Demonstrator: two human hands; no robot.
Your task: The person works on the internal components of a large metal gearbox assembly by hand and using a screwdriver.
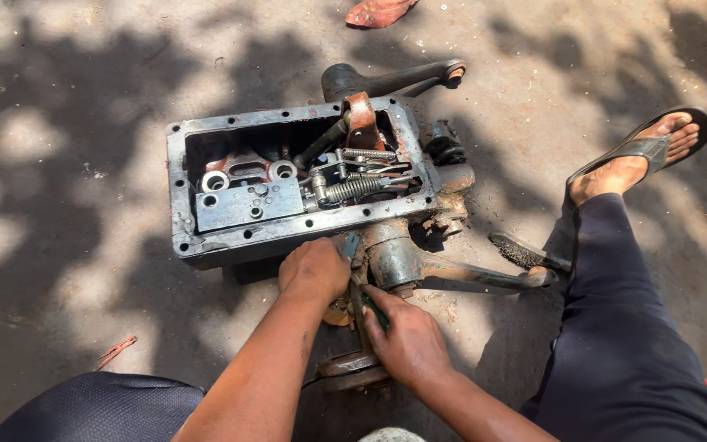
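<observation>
A greasy open metal housing [182,196] lies on the ground, showing springs [353,190], levers and a bolted plate [247,205] inside. A shaft with lever arms [468,274] sticks out of its near side. My left hand [314,268] presses against the near wall of the housing beside the shaft and seems to grip a small tool. My right hand [407,340] is closed around a thin dark tool [370,303] that points up toward the shaft. What the tool tips touch is hidden by my hands.
A wire brush [521,252] lies right of the housing. My right leg in dark trousers [623,327] and sandalled foot [648,151] stretch along the right. A red scrap [116,350] lies lower left, a reddish object [378,11] at the top edge. The ground is sun-dappled dirt.
</observation>
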